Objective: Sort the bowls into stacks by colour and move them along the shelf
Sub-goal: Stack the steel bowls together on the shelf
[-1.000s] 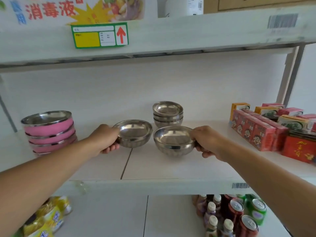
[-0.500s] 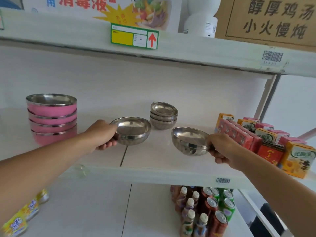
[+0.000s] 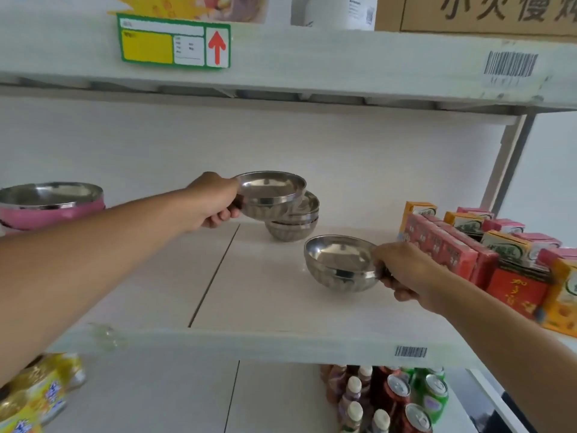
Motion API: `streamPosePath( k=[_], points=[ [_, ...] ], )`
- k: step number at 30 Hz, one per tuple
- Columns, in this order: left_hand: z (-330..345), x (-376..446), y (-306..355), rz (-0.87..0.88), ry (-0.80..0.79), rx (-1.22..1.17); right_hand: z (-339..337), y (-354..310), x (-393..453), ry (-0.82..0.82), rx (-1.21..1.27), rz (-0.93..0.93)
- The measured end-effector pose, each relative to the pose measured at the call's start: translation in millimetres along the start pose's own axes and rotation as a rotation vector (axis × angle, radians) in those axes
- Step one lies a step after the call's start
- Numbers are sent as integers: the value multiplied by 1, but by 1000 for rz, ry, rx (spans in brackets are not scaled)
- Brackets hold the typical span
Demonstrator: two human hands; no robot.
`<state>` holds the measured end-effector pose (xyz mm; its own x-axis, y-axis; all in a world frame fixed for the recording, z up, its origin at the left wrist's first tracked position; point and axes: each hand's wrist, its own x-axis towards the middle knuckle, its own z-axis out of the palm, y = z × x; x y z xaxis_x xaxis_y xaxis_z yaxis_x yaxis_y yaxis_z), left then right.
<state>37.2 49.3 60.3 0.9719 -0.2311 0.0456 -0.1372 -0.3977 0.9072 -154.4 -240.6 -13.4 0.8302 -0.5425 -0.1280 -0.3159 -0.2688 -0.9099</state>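
Left hand (image 3: 209,205) grips a steel bowl (image 3: 271,195) over the steel stack (image 3: 295,225); right hand (image 3: 406,273) grips another bowl (image 3: 341,264) near the shelf (image 3: 281,307). Centre it, lower level (rims nest).

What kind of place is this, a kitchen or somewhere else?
Most likely a small shop, not a kitchen. A price tag with a red arrow and a barcode sticker sit on the shelf edge, with boxed drinks and cans stocked nearby.
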Motion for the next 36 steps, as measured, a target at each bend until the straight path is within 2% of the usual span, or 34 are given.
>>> streamPosePath(
  k=[6, 12, 19, 27, 31, 36],
  points=[
    [49, 48, 42, -5, 88, 103, -15, 1, 38, -100, 42, -102],
    [76, 84, 40, 7, 112, 279, -23, 4, 55, -158, 51, -137],
    [90, 103, 18, -24, 95, 408, -45, -4, 61, -90, 67, -138],
    [74, 111, -1, 7, 116, 349, -44, -71, 93, 43, 90, -77],
    [51, 107, -17, 19, 139, 315, -26, -116, 122, 45, 97, -97],
    [33, 84, -39, 62, 149, 419, 17, -154, 157, 6, 21, -128]
  ],
)
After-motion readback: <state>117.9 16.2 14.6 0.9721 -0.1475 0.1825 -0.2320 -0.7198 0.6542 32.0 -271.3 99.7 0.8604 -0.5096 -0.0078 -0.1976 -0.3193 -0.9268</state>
